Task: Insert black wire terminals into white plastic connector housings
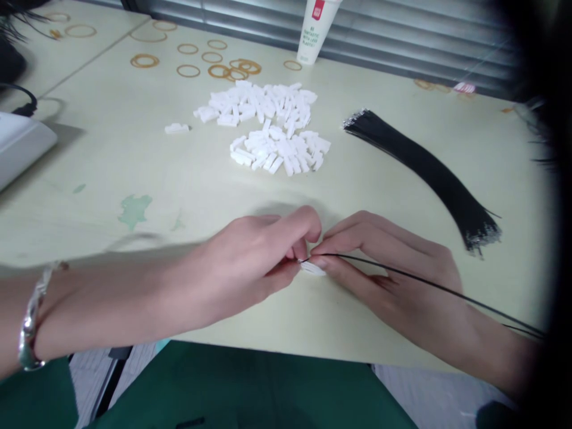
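Observation:
Low over the table, the fingers of my left hand (272, 250) are closed in a pinch at one end of a small white plastic connector housing (313, 269). My right hand (393, 262) pinches a thin black wire (429, 281) between thumb and forefinger, close to its end. The wire's short tip reaches the left fingertips, just above the housing. How far the tip sits in the housing is hidden by my fingers. From the right hand, the wire trails back over the wrist to the right.
Two piles of white connector housings (281, 149) lie beyond my hands, with one loose housing (177, 128) to the left. A bundle of black wires (420, 161) lies at the right. Rubber bands (187, 71) and a paper cup (316, 33) are near the blinds. A white device (22, 146) stands far left.

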{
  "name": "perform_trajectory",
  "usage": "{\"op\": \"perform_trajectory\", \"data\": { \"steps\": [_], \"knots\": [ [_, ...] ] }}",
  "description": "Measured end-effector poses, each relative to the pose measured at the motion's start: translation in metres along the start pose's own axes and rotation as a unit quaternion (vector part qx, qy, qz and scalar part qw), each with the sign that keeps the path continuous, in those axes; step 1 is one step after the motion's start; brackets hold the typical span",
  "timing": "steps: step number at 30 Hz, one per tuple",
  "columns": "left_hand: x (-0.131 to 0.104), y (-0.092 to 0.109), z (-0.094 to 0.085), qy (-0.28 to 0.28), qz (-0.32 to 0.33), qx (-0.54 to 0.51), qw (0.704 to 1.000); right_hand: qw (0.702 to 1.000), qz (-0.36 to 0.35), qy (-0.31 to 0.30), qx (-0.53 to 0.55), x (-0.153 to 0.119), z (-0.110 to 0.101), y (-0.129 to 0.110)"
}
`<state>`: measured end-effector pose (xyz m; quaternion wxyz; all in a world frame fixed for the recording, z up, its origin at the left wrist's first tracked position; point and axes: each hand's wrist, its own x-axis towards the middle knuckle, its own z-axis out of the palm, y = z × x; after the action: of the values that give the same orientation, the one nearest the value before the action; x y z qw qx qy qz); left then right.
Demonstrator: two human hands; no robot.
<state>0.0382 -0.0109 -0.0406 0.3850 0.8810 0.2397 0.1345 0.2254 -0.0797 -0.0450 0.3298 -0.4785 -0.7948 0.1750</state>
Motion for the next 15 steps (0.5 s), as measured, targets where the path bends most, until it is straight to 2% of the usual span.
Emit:
{"op": "perform_trajectory", "data": {
  "steps": [5, 9, 15],
  "knots": [
    [-0.0002, 0.0, -0.0001, 0.001, 0.004, 0.005, 1.0, 0.999, -0.034, 0.0, -0.012, 0.0032, 0.0006, 0.0],
    [-0.0002, 0.0005, -0.0015, -0.002, 0.002, 0.007, 1.0, 0.995, -0.088, -0.014, -0.043, 0.0052, 0.0021, -0.0018],
    [-0.0005, -0.0006, -0.0014, -0.015, -0.005, -0.004, 1.0, 0.99, -0.121, -0.014, -0.073, 0.006, 0.0041, 0.0016]
  ]
}}
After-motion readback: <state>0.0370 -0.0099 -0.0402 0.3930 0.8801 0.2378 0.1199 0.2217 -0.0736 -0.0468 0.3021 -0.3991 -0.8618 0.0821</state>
